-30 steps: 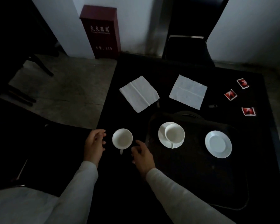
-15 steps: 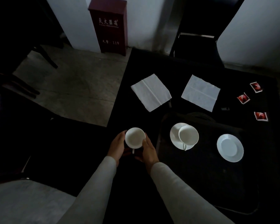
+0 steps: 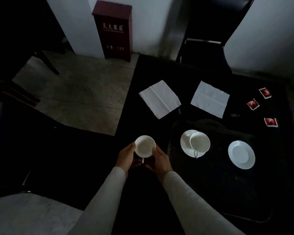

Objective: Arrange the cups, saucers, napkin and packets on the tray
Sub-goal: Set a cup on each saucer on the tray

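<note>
A white cup (image 3: 145, 146) is held between my left hand (image 3: 127, 158) and my right hand (image 3: 159, 161), left of the black tray (image 3: 210, 189); its handle points toward me. On the tray a second white cup (image 3: 200, 144) rests on a saucer (image 3: 185, 144), and a bare saucer (image 3: 241, 154) lies to its right. Two white napkins (image 3: 159, 98) (image 3: 210, 98) lie on the black table beyond the tray. Three red packets (image 3: 252, 104) (image 3: 265, 93) (image 3: 270, 122) lie at the far right.
A dark chair (image 3: 205, 46) stands behind the table. A dark red cabinet (image 3: 113, 31) stands against the white wall at the back left. The table's left edge borders grey floor (image 3: 78, 99). A small dark object (image 3: 235, 115) lies near the packets.
Both hands closed in from either side and took hold of the cup left of the tray. The view shifted, so everything sits further right in the frame.
</note>
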Action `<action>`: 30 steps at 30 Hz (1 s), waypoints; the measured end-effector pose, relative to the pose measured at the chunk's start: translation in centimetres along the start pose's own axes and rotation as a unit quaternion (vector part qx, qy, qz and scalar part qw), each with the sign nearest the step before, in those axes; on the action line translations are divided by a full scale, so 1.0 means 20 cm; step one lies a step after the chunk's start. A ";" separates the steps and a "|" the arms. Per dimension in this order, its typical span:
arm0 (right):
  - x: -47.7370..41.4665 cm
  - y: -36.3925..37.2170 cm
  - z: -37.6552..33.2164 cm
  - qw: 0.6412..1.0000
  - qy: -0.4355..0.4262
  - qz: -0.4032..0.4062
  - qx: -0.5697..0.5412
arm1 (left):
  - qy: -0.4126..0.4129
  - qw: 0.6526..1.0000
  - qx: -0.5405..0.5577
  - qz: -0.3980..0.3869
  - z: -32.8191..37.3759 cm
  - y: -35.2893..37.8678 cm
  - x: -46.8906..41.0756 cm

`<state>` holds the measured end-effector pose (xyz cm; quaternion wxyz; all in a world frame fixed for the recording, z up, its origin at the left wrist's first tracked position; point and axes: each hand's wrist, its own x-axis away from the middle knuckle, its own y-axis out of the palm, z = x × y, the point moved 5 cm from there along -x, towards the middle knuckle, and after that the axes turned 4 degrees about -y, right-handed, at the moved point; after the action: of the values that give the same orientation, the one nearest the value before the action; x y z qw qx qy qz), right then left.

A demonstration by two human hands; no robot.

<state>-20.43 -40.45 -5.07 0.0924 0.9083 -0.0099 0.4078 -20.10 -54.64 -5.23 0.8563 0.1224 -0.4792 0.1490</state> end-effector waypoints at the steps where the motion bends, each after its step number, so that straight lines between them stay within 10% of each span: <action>1: 0.01 0.00 0.00 1.000 -0.003 -0.004 0.000 | 0.000 1.000 0.003 -0.006 0.00 -0.01 0.01; 30: 0.51 -0.50 0.08 0.991 -0.125 -0.027 -0.038 | 0.070 0.988 0.000 -0.140 -0.31 0.28 0.55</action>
<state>-11.55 -30.37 -0.07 0.1362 0.9478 -0.0123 0.2880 -11.94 -45.75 1.37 0.9002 0.1775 -0.3960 0.0354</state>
